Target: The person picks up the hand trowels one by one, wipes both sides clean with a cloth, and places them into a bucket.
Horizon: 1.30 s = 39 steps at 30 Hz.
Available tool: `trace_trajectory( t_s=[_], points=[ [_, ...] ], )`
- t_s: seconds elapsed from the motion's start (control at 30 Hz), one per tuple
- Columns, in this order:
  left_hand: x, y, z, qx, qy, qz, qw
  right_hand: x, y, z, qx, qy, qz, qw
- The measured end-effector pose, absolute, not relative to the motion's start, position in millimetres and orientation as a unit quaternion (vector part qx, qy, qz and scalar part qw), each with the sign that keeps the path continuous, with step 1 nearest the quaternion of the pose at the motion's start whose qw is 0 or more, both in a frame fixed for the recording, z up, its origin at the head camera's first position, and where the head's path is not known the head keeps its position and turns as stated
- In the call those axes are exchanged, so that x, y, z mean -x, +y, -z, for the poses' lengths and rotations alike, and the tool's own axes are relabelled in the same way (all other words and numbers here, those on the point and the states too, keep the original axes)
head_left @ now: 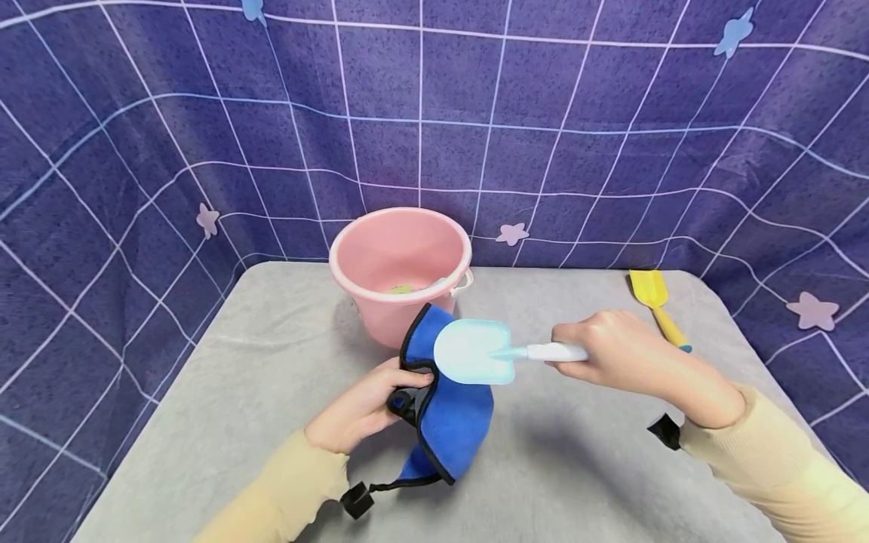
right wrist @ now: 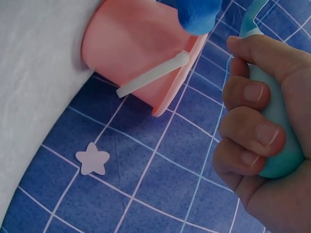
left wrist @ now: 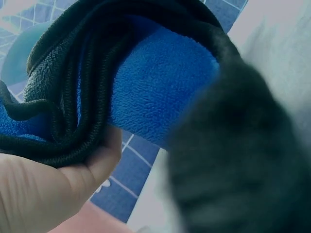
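A blue plush cloth with black edging [head_left: 456, 422] hangs bunched in my left hand [head_left: 363, 403], which grips its near-left edge between thumb and fingers. In the left wrist view, folds of the same cloth [left wrist: 160, 77] show a grey patch and black trim. My right hand [head_left: 611, 351] grips the handle of a pale blue toy shovel [head_left: 471, 351], its fingers curled round it in the right wrist view. The shovel's blade lies in front of the cloth; I cannot tell whether they touch. Behind the cloth stands a pink bucket [head_left: 400, 249] with a white handle.
Inside the bucket a green thing [head_left: 400, 289] and a whitish thing [head_left: 440, 283] partly show. A yellow toy shovel [head_left: 649, 290] lies at the table's back right. Purple-blue gridded fabric with stars [head_left: 570, 98] surrounds the grey-covered table [head_left: 258, 377].
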State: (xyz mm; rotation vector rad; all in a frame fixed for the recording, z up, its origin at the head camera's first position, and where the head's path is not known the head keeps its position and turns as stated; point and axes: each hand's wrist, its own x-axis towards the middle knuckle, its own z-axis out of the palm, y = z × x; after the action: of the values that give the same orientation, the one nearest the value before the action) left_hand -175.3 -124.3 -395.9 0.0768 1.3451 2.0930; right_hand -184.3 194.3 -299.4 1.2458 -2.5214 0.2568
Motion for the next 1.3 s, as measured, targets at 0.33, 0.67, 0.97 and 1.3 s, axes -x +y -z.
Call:
trace_trajectory(
  t_s=[0.33,0.67,0.97,1.3],
  points=[
    [180.8,-102.6,396.2,-0.064,0.475,-0.813,0.332,185.7,188.7,301.0,-0.443,-0.878,-0.089,0.155],
    [179.9,-87.8,394.9,-0.087,0.443,-0.835,0.313,187.5,184.2,302.6,-0.449,-0.879,-0.086,0.136],
    [176.3,-86.5,392.3,-0.09,0.429,-0.842,0.313,188.7,184.7,304.5,-0.451,-0.878,-0.094,0.131],
    [174.8,-94.2,391.3,-0.099,0.42,-0.846,0.312,189.2,186.4,305.4,-0.45,-0.877,-0.093,0.142]
  ],
)
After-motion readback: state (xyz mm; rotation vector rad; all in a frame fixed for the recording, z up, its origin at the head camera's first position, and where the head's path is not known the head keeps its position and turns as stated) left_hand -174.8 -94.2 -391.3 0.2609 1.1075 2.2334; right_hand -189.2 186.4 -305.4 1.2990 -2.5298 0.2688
